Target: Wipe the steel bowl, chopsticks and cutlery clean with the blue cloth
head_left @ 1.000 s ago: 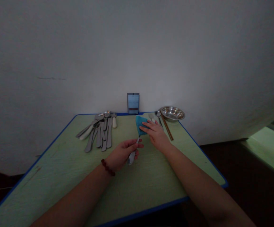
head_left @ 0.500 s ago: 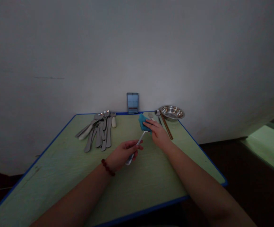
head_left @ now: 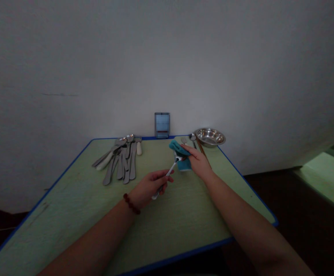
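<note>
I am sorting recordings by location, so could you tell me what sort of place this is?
Perhaps a home dining area: a blue-edged table against a wall, with piled cutlery and a metal bowl.

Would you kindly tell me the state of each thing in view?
Left hand: closed around the utensil.
Utensil: slanted, head at the blue cloth.
Right hand: gripping the blue cloth.
Blue cloth: bent.
Cutlery pile: jumbled, overlapping.
Far spoon: lying, partly hidden.
Far fork: lying, partly hidden.
Chopsticks: lying, partly hidden.
Metal bowl: upright.
Screen device: upright, lit.
Bracelet: worn.
</note>
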A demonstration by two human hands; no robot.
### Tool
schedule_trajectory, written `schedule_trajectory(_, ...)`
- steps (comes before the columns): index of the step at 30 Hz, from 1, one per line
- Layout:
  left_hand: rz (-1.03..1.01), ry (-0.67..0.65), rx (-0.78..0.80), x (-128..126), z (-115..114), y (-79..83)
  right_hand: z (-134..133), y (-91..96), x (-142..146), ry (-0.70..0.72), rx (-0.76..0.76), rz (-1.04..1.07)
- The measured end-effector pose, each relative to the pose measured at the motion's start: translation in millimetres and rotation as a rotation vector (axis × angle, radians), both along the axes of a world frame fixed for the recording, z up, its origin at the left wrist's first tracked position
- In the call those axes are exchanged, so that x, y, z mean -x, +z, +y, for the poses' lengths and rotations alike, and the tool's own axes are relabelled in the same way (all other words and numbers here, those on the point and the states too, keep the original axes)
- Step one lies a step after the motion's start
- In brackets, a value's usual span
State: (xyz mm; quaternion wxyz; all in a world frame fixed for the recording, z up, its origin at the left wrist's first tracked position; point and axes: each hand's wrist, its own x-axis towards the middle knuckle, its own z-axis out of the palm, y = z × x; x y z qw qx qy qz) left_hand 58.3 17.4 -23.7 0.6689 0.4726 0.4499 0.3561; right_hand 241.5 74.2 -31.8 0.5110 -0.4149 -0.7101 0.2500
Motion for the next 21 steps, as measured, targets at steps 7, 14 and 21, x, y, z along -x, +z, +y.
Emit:
schedule_trajectory(7, -0.001, 0.023, -0.011, -0.5, -0.6, 1.1, 1.4, -6.3, 5.6, 0.04, 0.293, 0.276)
schedule_trajectory(14, -0.062, 0.024, -0.005, 0.9, 2.0, -3.0, -1.9, -2.7, 11.7, 0.042, 0.307, 0.339)
schedule_trajectory(21, -0.13, 0.064, 0.017, 0.2, 2.6, -3.3, -5.1, 0.2, 10.8, 0.02, 0.131, 0.122)
